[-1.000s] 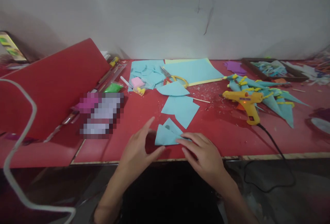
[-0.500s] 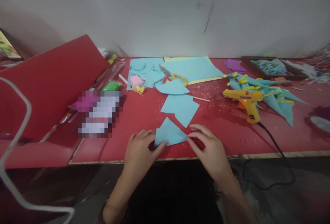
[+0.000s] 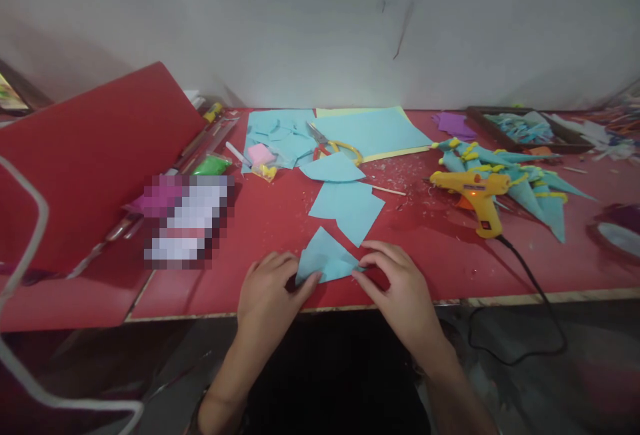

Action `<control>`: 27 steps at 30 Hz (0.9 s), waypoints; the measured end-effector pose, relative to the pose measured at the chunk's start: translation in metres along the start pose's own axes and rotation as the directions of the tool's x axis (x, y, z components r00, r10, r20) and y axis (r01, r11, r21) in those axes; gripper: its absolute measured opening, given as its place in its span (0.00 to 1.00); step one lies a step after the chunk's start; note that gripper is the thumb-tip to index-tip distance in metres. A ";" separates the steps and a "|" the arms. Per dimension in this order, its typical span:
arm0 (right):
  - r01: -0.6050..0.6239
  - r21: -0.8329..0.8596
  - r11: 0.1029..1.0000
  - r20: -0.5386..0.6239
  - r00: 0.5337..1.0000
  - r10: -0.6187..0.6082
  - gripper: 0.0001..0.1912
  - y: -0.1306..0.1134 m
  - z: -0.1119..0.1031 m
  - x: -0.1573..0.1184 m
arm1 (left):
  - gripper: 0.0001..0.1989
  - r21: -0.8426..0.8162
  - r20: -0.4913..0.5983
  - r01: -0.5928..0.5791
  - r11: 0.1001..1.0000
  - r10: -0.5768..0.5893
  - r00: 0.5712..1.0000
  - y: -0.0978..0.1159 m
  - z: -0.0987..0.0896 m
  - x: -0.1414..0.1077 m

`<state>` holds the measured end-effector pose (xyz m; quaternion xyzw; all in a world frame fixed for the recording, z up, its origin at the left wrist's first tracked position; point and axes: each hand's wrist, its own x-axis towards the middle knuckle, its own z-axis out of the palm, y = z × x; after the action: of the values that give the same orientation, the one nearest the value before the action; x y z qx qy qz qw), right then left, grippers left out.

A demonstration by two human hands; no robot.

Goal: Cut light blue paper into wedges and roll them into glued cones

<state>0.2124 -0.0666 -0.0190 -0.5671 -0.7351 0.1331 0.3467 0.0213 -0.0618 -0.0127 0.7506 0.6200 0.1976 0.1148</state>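
A light blue piece of paper (image 3: pixel 327 258), cut to a rough fan shape, lies near the table's front edge. My left hand (image 3: pixel 270 288) is closed on its left side, the thumb on top along the lower edge. At the right corner, my right hand (image 3: pixel 400 288) pinches the paper between thumb and fingers. Just beyond lie more blue cut pieces (image 3: pixel 350 208), overlapping, with a curved blue piece (image 3: pixel 334 168) touching them. Scissors (image 3: pixel 350 149) with yellow and red handles rest behind that one.
A yellow glue gun (image 3: pixel 475 188) with a lit light stands to the right, its black cord (image 3: pixel 530 275) hanging over the edge. Behind it are blue cones (image 3: pixel 537 198) with yellow trim. A red board (image 3: pixel 100 168) leans at left, near a pixelated object (image 3: pixel 193 218).
My right thumb has slid left along the paper's lower edge, and the right corner looks slightly bent. My left hand keeps its hold. The whole view has shifted a little.
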 end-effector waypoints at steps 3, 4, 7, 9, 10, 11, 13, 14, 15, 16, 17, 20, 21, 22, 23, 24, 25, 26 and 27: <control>-0.010 -0.009 1.000 0.004 1.000 0.010 0.04 -0.002 0.001 0.001 | 0.15 0.040 -0.008 0.024 0.999 -0.024 1.000 0.004 -0.001 0.000; -0.013 -0.011 1.000 0.005 1.000 0.013 0.04 -0.003 0.001 0.001 | 0.16 0.048 -0.013 0.035 0.998 -0.034 0.999 0.005 -0.001 0.000; -0.019 -0.014 1.000 0.013 1.000 0.019 0.05 -0.004 0.001 0.002 | 0.17 0.057 -0.005 0.062 0.996 -0.062 0.998 0.008 -0.001 0.000; -0.018 -0.015 1.000 0.015 1.000 0.019 0.05 -0.004 0.001 0.003 | 0.16 0.060 0.009 0.068 0.996 -0.069 0.998 0.009 -0.002 0.001; -0.018 -0.017 1.000 0.015 1.000 0.018 0.05 -0.003 0.001 0.003 | 0.16 0.062 0.014 0.069 0.996 -0.070 0.997 0.009 -0.002 0.001; -0.017 -0.018 1.000 0.017 1.000 0.017 0.06 -0.003 0.001 0.003 | 0.15 0.064 0.016 0.069 0.995 -0.071 0.997 0.008 -0.001 0.001; -0.017 -0.021 1.000 0.023 1.000 0.018 0.06 -0.003 0.001 0.004 | 0.14 0.074 0.021 0.071 0.995 -0.073 0.997 0.008 -0.001 0.002; -0.018 -0.022 1.000 0.026 0.999 0.019 0.06 -0.003 0.001 0.004 | 0.14 0.077 0.024 0.071 0.995 -0.073 0.997 0.007 -0.001 0.001; -0.019 -0.022 1.000 0.029 0.999 0.020 0.07 -0.003 0.001 0.004 | 0.14 0.077 0.028 0.066 0.995 -0.068 0.997 0.006 -0.001 0.001; -0.020 -0.022 1.000 0.033 0.999 0.021 0.07 -0.004 0.001 0.003 | 0.13 0.078 0.028 0.059 0.995 -0.061 0.998 0.006 0.000 0.001; -0.023 -0.022 1.000 0.036 0.999 0.024 0.07 -0.004 0.002 0.003 | 0.13 0.076 0.024 0.051 0.996 -0.053 0.998 0.005 0.000 0.000; -0.026 -0.028 0.999 0.046 0.999 0.028 0.08 -0.004 0.001 0.003 | 0.13 0.068 -0.009 0.031 0.997 -0.030 1.000 0.003 0.000 -0.001; -0.026 -0.030 0.999 0.049 0.998 0.028 0.08 -0.005 0.001 0.003 | 0.13 0.070 -0.021 0.026 0.997 -0.025 0.999 0.003 0.001 -0.002; -0.026 -0.032 0.999 0.053 0.998 0.028 0.08 -0.005 0.001 0.003 | 0.13 0.075 -0.028 0.022 0.997 -0.020 0.999 0.003 0.001 -0.002; -0.026 -0.034 0.999 0.056 0.998 0.028 0.08 -0.005 0.001 0.004 | 0.13 0.084 -0.029 0.018 0.996 -0.015 0.999 0.003 0.001 -0.002; -0.027 -0.035 0.999 0.058 0.998 0.029 0.08 -0.005 0.001 0.004 | 0.13 0.097 -0.028 0.015 0.995 -0.012 1.000 0.004 0.001 -0.002; -0.028 -0.037 0.999 0.058 0.998 0.030 0.08 -0.005 0.001 0.004 | 0.14 0.109 -0.026 0.013 0.994 -0.010 1.000 0.004 0.001 -0.002; -0.029 -0.038 0.999 0.058 0.998 0.031 0.08 -0.005 0.001 0.004 | 0.14 0.119 -0.024 0.012 0.993 -0.010 1.000 0.005 0.001 -0.002; -0.028 -0.040 0.999 0.056 0.998 0.030 0.08 -0.005 0.001 0.004 | 0.14 0.125 -0.023 0.014 0.992 -0.011 1.000 0.006 0.001 -0.002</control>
<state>0.2074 -0.0642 -0.0148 -0.5804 -0.7389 0.1398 0.3124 0.0267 -0.0646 -0.0119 0.7502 0.6370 0.1662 0.0619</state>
